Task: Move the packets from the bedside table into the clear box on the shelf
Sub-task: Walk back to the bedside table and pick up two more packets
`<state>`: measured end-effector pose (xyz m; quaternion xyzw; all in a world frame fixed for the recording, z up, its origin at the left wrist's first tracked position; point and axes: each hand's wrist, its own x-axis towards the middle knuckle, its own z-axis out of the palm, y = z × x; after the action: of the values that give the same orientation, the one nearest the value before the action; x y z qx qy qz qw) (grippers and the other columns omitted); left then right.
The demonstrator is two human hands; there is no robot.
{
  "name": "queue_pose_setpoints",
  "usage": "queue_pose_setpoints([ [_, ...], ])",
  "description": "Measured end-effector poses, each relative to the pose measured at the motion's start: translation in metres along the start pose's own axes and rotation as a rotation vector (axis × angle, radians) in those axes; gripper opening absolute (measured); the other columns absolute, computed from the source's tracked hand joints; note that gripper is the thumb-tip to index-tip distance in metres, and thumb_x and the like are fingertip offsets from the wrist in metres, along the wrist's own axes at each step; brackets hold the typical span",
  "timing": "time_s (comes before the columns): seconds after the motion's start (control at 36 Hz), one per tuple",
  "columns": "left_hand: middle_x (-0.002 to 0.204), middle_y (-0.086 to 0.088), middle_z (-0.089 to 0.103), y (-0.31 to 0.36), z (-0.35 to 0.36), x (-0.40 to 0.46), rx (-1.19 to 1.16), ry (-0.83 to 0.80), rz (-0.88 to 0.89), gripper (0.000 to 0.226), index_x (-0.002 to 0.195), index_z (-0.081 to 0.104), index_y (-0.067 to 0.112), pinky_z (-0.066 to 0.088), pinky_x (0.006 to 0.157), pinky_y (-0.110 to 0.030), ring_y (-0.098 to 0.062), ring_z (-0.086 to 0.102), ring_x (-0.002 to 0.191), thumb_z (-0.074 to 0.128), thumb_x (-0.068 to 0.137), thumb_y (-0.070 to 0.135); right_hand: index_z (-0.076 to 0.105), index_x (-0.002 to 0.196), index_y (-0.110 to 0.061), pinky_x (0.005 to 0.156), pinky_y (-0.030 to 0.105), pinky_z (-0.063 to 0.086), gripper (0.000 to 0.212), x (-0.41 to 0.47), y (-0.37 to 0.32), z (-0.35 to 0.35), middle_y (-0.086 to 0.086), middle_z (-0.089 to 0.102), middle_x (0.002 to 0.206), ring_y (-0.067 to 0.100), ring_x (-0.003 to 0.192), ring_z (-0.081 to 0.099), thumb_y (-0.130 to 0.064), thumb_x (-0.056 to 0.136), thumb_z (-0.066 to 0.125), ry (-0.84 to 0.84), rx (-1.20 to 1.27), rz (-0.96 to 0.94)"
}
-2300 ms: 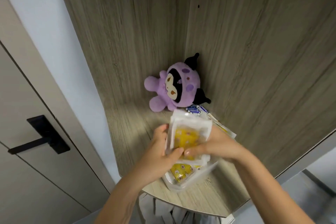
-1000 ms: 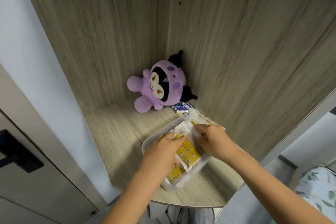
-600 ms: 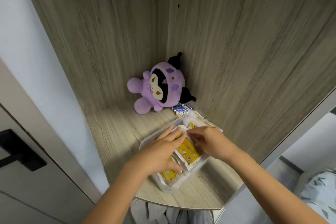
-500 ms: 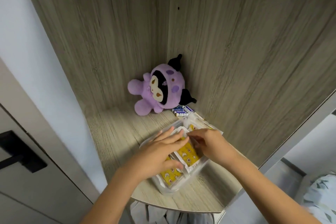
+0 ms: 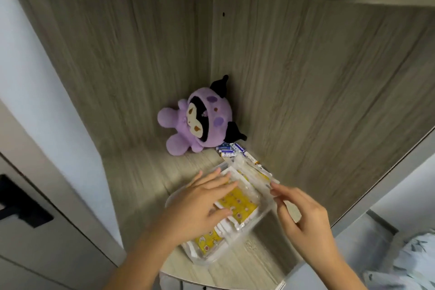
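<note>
The clear box [image 5: 263,215] stands on the wooden shelf [image 5: 138,176] near its front edge. Inside it lie white packets with yellow printed panels [image 5: 237,203], one more showing at the near end [image 5: 208,243]. My left hand [image 5: 200,205] lies flat over the packets with straight fingers, pressing on them. My right hand [image 5: 299,214] hovers just right of the box's rim, fingers loosely bent, holding nothing.
A purple plush toy [image 5: 200,120] leans in the shelf's back corner. Several small blue-and-white batteries [image 5: 231,149] lie between it and the box. A door with a black handle [image 5: 21,207] is at the left. Patterned bedding [image 5: 409,263] shows at lower right.
My right hand has let go of the packets and pulled back to the right, out of the box. My left hand stays flat on the packets.
</note>
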<state>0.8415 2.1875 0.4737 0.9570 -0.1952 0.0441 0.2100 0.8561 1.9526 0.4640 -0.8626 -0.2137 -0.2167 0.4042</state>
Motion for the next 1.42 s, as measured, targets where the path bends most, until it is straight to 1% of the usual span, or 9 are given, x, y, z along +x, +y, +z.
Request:
queue_pose_setpoints([
  [0.08,0.13,0.03,0.051,-0.001,-0.02,-0.031,-0.234,0.286,-0.094,0.041,0.123,0.056,0.041,0.024,0.104,-0.003,0.015,0.038,0.126,0.048,0.084,0.051,0.07,0.101,-0.021,0.082,0.002,0.04,0.025,-0.013,0.001,-0.008,-0.021,0.066,0.091,-0.009,0.088,0.062,-0.012,0.081,0.058,0.063,0.014,-0.001],
  [0.19,0.094,0.023,0.067,-0.01,-0.034,-0.076,-0.216,0.449,-0.14,0.028,0.088,0.073,0.027,0.037,0.079,0.003,0.015,0.058,0.092,0.05,0.082,0.042,0.069,0.097,-0.029,0.079,0.0,0.04,0.017,-0.038,-0.001,-0.014,-0.026,0.064,0.1,-0.01,0.09,0.061,-0.023,0.084,0.059,0.093,-0.025,0.108],
  [0.33,0.091,0.026,0.065,-0.021,-0.029,-0.09,-0.134,0.26,-0.067,0.024,0.084,0.072,0.035,0.04,0.076,-0.001,0.013,0.058,0.087,0.05,0.081,0.041,0.069,0.098,-0.028,0.079,0.003,0.04,0.018,-0.086,-0.023,-0.013,-0.028,0.064,0.093,-0.005,0.093,0.056,-0.019,0.084,0.066,-0.017,-0.236,0.245],
  [0.44,0.091,0.019,0.065,-0.014,-0.028,-0.078,0.041,0.116,0.198,0.025,0.092,0.071,0.031,0.042,0.078,-0.018,-0.003,0.057,0.087,0.048,0.085,0.038,0.069,0.097,-0.022,0.068,0.023,0.048,0.026,-0.135,-0.047,-0.009,-0.01,0.068,0.09,0.017,0.081,0.061,-0.011,0.075,0.077,-0.098,-0.51,0.38],
  [0.83,0.073,0.006,0.069,0.166,0.037,-0.139,0.141,-0.208,1.198,0.038,0.088,0.073,0.021,0.052,0.058,-0.033,-0.02,0.067,0.07,0.041,0.083,0.04,0.072,0.096,-0.016,0.06,0.036,0.054,0.025,-0.39,-0.243,-0.056,-0.001,0.072,0.091,0.028,0.079,0.066,-0.014,0.072,0.079,0.283,-1.034,1.13],
  [0.94,0.09,0.002,0.072,0.231,0.065,-0.209,0.139,-0.308,1.485,0.034,0.107,0.069,0.022,0.051,0.072,-0.037,-0.022,0.068,0.084,0.046,0.092,0.042,0.071,0.103,-0.015,0.068,0.039,0.053,0.025,-0.468,-0.331,-0.049,0.003,0.072,0.098,0.031,0.087,0.064,-0.016,0.079,0.073,0.407,-1.058,1.437],
  [1.0,0.114,0.002,0.066,0.258,0.075,-0.252,0.161,-0.391,1.619,0.039,0.13,0.053,0.026,0.043,0.089,-0.036,-0.023,0.06,0.107,0.038,0.099,0.044,0.068,0.11,-0.015,0.076,0.041,0.052,0.027,-0.503,-0.378,-0.041,0.004,0.07,0.105,0.031,0.096,0.062,-0.02,0.083,0.068,0.462,-1.068,1.574],
  [1.08,0.123,0.004,0.062,0.289,0.079,-0.326,0.167,-0.381,1.773,0.049,0.144,0.033,0.026,0.041,0.089,-0.034,-0.022,0.055,0.113,0.031,0.1,0.047,0.062,0.122,-0.018,0.087,0.042,0.048,0.034,-0.551,-0.452,-0.023,0.004,0.066,0.116,0.03,0.108,0.057,-0.027,0.089,0.06,0.537,-1.069,1.75],
  [1.42,0.119,0.005,0.064,0.312,0.053,-0.656,-0.061,-0.511,2.087,0.047,0.142,0.034,0.032,0.043,0.086,-0.035,-0.022,0.057,0.111,0.034,0.098,0.048,0.047,0.136,-0.028,0.091,0.035,0.042,0.047,-0.714,-0.722,0.08,0.0,0.06,0.126,0.025,0.114,0.051,-0.04,0.091,0.053,0.72,-1.0,2.213],
])
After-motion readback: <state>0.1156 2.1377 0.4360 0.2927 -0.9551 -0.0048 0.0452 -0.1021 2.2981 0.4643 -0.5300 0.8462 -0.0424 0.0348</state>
